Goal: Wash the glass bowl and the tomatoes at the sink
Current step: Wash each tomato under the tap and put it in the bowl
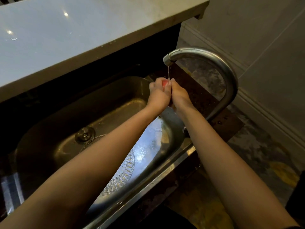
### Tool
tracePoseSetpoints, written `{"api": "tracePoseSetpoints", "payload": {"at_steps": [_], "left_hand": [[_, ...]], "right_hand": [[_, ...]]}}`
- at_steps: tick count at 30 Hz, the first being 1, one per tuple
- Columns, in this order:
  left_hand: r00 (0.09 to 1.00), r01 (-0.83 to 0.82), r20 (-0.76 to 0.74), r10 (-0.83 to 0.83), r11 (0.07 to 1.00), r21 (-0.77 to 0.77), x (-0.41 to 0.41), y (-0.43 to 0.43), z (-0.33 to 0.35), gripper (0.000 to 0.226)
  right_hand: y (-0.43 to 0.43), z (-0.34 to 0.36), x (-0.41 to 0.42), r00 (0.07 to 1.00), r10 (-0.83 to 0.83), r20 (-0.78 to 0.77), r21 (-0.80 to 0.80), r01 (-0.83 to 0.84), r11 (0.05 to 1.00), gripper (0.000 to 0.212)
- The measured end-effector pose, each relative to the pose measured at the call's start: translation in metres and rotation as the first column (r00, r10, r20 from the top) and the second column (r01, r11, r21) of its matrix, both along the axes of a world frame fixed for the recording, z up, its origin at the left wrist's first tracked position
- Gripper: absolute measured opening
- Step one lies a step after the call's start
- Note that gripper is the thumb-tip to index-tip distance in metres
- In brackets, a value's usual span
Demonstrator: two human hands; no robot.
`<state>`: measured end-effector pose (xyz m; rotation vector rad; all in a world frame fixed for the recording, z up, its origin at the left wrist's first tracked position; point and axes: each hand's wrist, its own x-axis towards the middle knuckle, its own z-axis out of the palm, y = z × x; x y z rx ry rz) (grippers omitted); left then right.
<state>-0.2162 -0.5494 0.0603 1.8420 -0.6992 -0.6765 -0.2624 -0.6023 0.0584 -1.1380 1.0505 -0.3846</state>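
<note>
One red tomato [164, 83] sits under the faucet [206, 63] stream, above the sink [49, 129]. Left hand [159, 95] and right hand [179, 95] each have a closed grip around it, pressed together. Patterned glass bowl [127, 169] lies in the basin beneath the forearms.

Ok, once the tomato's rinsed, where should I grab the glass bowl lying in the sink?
Probably by the near rim of the glass bowl, coming from above on the side nearest the person. It lies in the sink under the left forearm, and only its patterned near edge shows clearly. Both hands, left hand and right hand, are around the tomato.
</note>
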Motion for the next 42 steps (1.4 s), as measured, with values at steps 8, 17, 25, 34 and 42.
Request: {"api": "tracePoseSetpoints", "payload": {"at_steps": [8,17,25,34,42], "left_hand": [[0.843,-0.009,0.534,-0.058,0.992,0.122,0.010,0.011,0.002,0.036],[0.756,0.229,0.629,-0.184,0.973,0.009,0.016,0.024,-0.002,0.034],[1.000,0.031,-0.003,-0.031,0.997,-0.076,0.012,0.013,0.008,0.048],[0.735,-0.094,-0.677,-0.049,0.981,-0.172,0.017,0.014,0.016,0.040],[0.808,-0.013,-0.569,-0.154,0.960,-0.279,0.005,0.018,0.013,0.030]], "right_hand": [[0.001,0.003,-0.011,0.961,0.152,-0.229,-0.344,-0.226,0.911,0.053],[-0.006,0.016,-0.006,0.987,0.149,-0.063,-0.024,-0.150,0.988,0.051],[0.003,0.008,-0.005,0.962,0.196,-0.190,-0.572,-0.270,0.774,0.033],[0.011,-0.009,-0.022,0.976,0.213,-0.048,-0.638,-0.194,0.745,0.035],[0.004,0.013,-0.005,0.989,-0.063,0.132,-0.177,0.086,0.981,0.031]]}}
